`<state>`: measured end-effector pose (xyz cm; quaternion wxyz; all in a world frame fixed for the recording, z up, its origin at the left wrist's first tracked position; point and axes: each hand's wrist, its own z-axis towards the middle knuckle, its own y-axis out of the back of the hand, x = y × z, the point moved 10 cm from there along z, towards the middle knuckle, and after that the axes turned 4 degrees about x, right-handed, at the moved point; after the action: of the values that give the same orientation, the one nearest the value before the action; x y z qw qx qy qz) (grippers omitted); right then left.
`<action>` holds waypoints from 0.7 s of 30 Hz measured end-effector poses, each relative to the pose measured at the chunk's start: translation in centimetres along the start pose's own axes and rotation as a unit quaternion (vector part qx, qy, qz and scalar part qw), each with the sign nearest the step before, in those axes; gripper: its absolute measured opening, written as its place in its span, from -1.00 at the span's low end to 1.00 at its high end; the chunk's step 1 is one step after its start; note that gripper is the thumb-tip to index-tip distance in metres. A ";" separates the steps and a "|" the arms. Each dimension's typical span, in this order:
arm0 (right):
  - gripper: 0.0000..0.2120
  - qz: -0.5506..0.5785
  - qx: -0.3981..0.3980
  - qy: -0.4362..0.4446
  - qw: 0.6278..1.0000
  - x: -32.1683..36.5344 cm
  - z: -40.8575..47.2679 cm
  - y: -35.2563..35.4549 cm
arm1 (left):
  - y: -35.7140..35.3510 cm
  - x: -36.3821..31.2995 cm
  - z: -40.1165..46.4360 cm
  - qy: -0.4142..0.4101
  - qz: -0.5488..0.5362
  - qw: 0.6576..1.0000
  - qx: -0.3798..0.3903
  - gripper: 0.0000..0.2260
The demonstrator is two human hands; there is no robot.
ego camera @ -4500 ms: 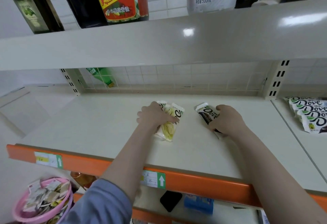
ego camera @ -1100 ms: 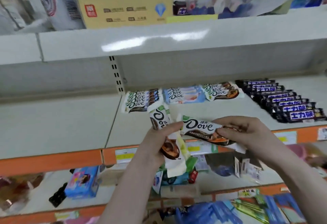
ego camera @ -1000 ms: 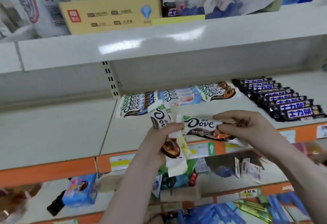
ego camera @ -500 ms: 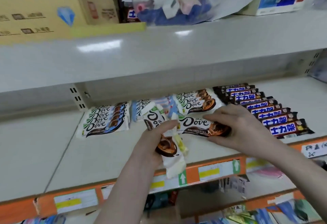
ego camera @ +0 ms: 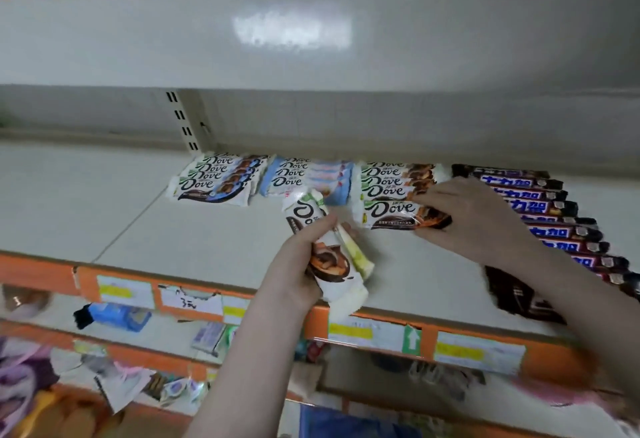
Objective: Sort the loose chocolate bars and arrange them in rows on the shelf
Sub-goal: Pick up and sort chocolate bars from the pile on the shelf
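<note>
At the row's front, our right hand point(ego camera: 474, 219) pinches the Dove bar point(ego camera: 398, 216), long axis nine-to-three; left hand point(ego camera: 301, 257) grips spare bars point(ego camera: 332, 257).

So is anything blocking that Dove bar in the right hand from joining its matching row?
Nothing visible. The right hand holds the bar at the front of the brown Dove row, on bare shelf.

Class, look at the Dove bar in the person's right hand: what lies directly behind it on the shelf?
Behind the Dove bar in the right hand, a row of matching orange-ended Dove bars runs back; the hand covers their right ends.
</note>
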<state>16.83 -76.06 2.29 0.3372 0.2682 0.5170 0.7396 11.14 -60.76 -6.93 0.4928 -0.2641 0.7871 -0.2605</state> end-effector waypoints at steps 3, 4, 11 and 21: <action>-0.60 0.005 0.000 0.000 1.000 -0.6 0.6 -0.7 | -0.3 -0.2 0.2 -0.010 -0.013 1.000 0.019 -0.90; -0.60 0.009 -0.002 -0.003 1.000 -0.8 0.7 -1.0 | -0.1 -0.3 0.3 -0.017 -0.006 1.000 0.016 -0.90; -0.58 0.022 0.004 -0.022 1.000 -1.5 1.5 -2.5 | 0.7 -0.6 0.2 -0.030 0.018 0.999 -0.004 -0.85; -0.60 -0.002 0.017 -0.043 0.999 -1.1 2.1 -2.2 | 0.7 -0.4 0.6 -0.025 0.019 0.999 0.010 -0.83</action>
<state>19.61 -75.18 0.83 0.3559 0.3044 0.5147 0.7181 11.72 -60.04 -7.40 0.5201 -0.2508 0.7764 -0.2525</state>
